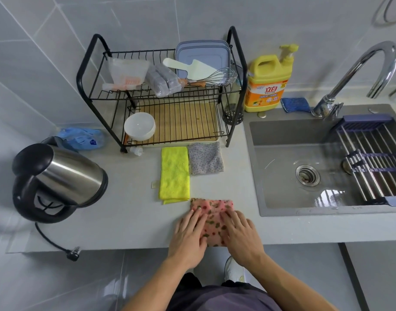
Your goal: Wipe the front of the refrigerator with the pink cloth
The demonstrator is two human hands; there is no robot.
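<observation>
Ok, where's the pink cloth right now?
In the head view, the pink cloth lies at the counter's front edge under the left hand and right hand, just in front of the yellow cloth and left of the sink.

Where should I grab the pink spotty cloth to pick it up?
Probably its near end, coming from the front of the counter. The pink cloth lies flat and folded, with that end at the counter's edge, so a thumb could slip underneath. The left hand and right hand rest flat on it.

bare counter left of hands, kettle farther left
</observation>
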